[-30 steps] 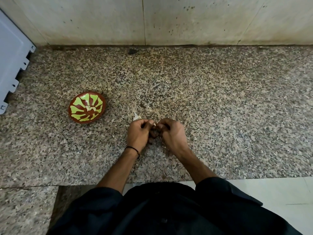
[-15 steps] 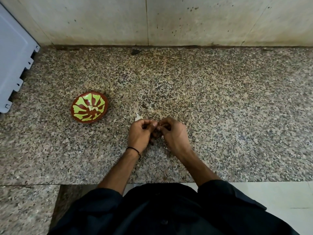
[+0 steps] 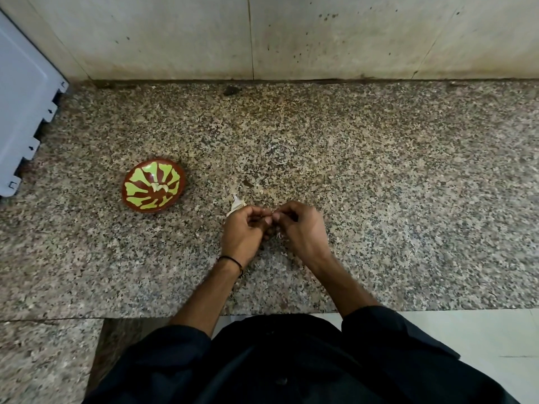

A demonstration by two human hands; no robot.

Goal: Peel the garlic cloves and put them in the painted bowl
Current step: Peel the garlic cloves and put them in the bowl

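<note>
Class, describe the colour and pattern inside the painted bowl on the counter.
The painted bowl is reddish-brown with light green petal shapes radiating from its centre; head view.

Left hand (image 3: 243, 233), right hand (image 3: 304, 227) pinch garlic clove (image 3: 269, 219); painted bowl (image 3: 139, 186) apart, leftward.

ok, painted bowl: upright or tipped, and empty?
Upright: the painted bowl sits on the counter, inside facing up. Not empty: pale pieces, likely peeled cloves, lie at its centre.

No lettering, label, brand, number or sign can be read; the painted bowl (image 3: 153, 185) bears only a green pattern.
</note>
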